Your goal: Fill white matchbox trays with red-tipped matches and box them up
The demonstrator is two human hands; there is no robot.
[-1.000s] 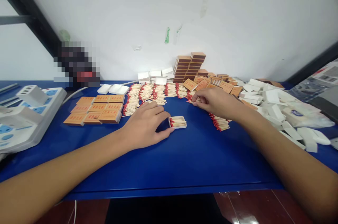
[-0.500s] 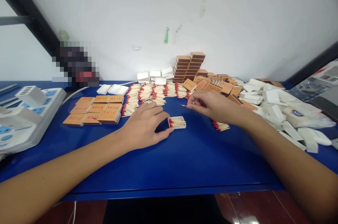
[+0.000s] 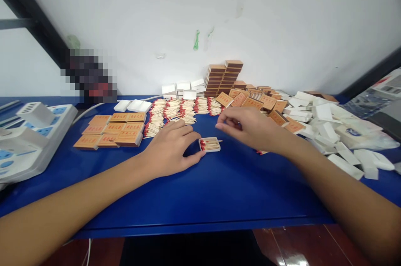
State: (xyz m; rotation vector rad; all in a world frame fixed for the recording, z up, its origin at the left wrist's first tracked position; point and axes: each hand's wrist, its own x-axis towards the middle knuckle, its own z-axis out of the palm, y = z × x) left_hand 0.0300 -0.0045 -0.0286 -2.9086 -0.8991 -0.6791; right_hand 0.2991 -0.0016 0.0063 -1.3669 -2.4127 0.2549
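Note:
My left hand (image 3: 171, 149) rests on the blue table (image 3: 219, 191), thumb and fingers closed against the left end of a small white matchbox tray (image 3: 209, 145) filled with red-tipped matches. One match pokes out over the tray's right edge. Just above and right of the tray hovers my right hand (image 3: 250, 128), its fingertips drawn together in a pinch. What the pinch holds, if anything, I cannot make out. Rows of loose matches (image 3: 175, 111) lie behind my hands.
Closed orange matchboxes (image 3: 112, 130) lie in rows at the left, with a power strip (image 3: 28, 136) beyond them. Stacked orange sleeves (image 3: 224, 76) stand at the wall. Several white trays (image 3: 326, 124) are heaped at the right. A pixelated dark object (image 3: 89, 76) sits at the back left.
My right hand picked a match from the pile at the right and carried it left to just above the tray. A match now sticks out of the tray. The left hand stayed put.

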